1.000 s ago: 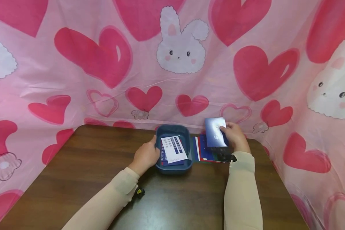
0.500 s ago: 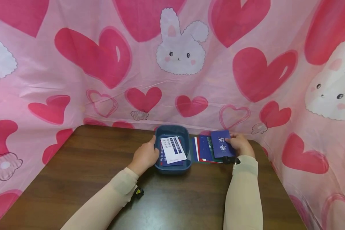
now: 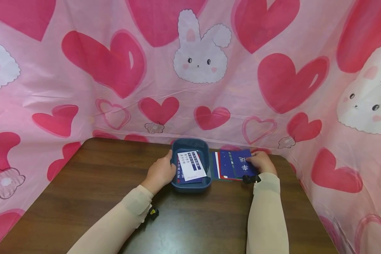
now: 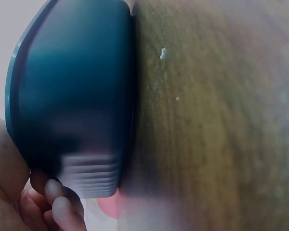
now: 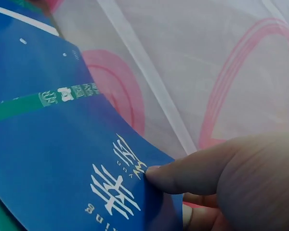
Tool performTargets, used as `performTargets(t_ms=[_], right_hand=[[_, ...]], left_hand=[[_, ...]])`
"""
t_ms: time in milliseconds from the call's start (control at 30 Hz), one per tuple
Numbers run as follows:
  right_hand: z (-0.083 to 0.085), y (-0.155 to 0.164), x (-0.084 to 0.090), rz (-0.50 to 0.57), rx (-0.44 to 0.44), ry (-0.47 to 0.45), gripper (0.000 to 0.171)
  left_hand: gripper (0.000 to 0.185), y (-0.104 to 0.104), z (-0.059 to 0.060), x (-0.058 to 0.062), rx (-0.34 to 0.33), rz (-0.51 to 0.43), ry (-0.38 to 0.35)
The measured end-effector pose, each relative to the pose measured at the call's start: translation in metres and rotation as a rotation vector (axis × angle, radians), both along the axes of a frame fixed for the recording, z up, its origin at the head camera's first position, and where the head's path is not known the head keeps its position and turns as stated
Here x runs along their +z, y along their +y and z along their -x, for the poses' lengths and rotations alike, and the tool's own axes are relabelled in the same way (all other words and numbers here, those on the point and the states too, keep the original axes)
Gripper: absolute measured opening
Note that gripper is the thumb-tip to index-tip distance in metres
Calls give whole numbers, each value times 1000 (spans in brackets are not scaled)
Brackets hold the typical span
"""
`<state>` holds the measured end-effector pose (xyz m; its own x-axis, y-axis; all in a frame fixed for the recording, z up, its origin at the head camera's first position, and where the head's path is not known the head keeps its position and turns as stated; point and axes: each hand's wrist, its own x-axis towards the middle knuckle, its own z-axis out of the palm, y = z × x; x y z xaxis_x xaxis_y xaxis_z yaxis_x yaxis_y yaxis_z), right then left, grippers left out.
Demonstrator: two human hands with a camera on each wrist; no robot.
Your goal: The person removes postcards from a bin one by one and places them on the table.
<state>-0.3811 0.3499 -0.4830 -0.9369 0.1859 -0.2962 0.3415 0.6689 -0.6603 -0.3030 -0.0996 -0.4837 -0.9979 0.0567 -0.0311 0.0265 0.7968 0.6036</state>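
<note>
A dark blue-grey tray [image 3: 206, 148] sits at the table's far middle, holding a white card with blue print [image 3: 192, 165] on top of darker cards. My left hand [image 3: 160, 173] grips the tray's left wall [image 4: 72, 96], fingers curled under its edge. To the right lies a spread pile of blue cards [image 3: 225, 165]. My right hand [image 3: 261, 163] pinches a blue card with white characters [image 3: 243, 165] that lies low on that pile; the right wrist view shows my thumb on this card [image 5: 86, 173].
The brown wooden table [image 3: 177, 215] has bare surface in front of the tray and to the left. A pink cloth with hearts and rabbits [image 3: 197, 60] hangs close behind and at both sides. Black wrist cameras sit at both cuffs.
My right hand has brought the blue card down from a raised, tilted position to lie on the card pile. The left hand and the tray have stayed still.
</note>
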Motion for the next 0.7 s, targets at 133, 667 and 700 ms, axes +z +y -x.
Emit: performTargets(t_ms=[133,667,700], right_hand=[[23,19,-26,-79,16,-5,33],[-12,-16,9,-258,-21,7,58],[-6,-10,3,-260,-7,6,58]], left_hand=[[71,-1,0,0,-1,17,23],[73,1,-1,1,1,-11,-14],[72,1,-1,1,0,-8,-11]])
